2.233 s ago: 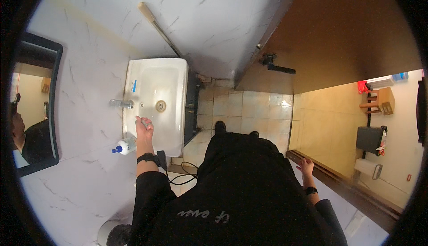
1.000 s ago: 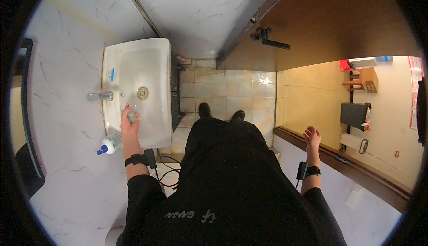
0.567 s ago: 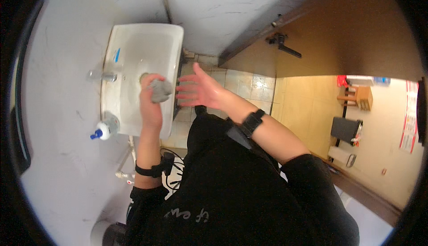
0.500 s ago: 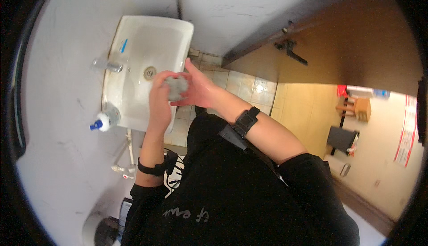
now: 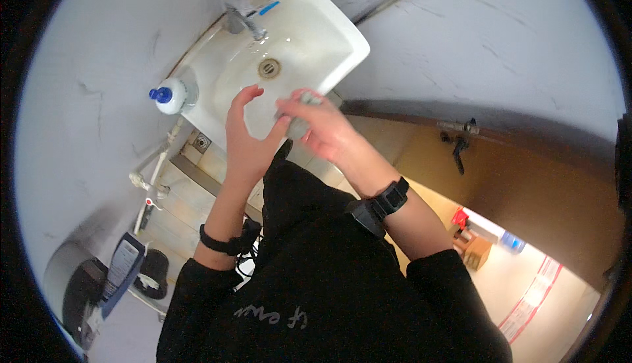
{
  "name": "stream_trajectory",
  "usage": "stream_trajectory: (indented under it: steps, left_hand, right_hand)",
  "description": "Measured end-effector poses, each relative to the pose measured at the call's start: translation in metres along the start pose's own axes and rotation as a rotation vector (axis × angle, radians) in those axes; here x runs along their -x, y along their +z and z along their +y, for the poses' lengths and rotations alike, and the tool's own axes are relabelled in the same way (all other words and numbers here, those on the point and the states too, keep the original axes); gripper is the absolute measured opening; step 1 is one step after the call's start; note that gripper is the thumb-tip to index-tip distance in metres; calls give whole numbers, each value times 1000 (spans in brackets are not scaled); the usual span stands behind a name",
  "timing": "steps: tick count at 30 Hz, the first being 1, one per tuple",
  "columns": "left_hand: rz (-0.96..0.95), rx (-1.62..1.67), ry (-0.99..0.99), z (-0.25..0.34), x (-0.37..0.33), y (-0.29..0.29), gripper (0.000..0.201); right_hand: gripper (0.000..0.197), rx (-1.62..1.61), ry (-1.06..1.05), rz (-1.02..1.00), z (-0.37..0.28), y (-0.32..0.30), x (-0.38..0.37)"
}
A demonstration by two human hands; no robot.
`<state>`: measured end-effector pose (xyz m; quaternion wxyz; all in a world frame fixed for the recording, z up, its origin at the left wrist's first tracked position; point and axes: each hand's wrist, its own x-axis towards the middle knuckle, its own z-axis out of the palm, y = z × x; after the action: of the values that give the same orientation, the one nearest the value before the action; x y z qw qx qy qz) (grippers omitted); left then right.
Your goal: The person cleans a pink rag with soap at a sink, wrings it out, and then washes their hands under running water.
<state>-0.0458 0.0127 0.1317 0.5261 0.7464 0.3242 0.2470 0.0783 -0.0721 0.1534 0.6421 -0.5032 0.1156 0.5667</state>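
Observation:
My right hand [image 5: 326, 126] is closed around a crumpled grey wad [image 5: 298, 128], whose material I cannot make out. The wad sits over the near edge of a white sink [image 5: 359, 46], and its upper part shows between my fingers. Beside it on the left, my left hand [image 5: 247, 142] is open with curved fingers apart and nothing in its grasp. Its thumb tip reaches close to the wad; whether they touch I cannot tell. Beyond both hands lie the drain [image 5: 268, 69] and the silver faucet [image 5: 243, 17].
A pump bottle with a blue top [image 5: 172, 96] stands at the sink's left corner. A blue strip [image 5: 268, 7] lies by the faucet. Pipes with a valve [image 5: 150, 188] run along the left wall. Right of me is a brown door [image 5: 526, 165] with a black handle [image 5: 459, 155].
My hands have come apart; the left has let go of the grey wad, which is now in my right hand. The whole view has turned, with the sink now higher up.

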Motion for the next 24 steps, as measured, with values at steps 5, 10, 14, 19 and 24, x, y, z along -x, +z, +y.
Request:
stream_trajectory:
  steps: [5, 10, 14, 19, 24]
  left_hand:
    - [-31, 406, -320, -45, 19, -35, 36]
    - [-49, 437, -358, -60, 35, -31, 30]
    - [-89, 214, -226, -36, 31, -16, 22]
    - [-29, 19, 61, -10, 17, 0, 23]
    - [64, -46, 215, -15, 5, 7, 25]
  right_hand:
    - [20, 205, -182, 267, -53, 6, -33]
    - [52, 521, -278, 209, -69, 15, -52]
    - [27, 652, -185, 223, -57, 30, -46]
    - [44, 558, -70, 233, -8, 34, -35]
    - [38, 259, -28, 134, 2, 20, -20]
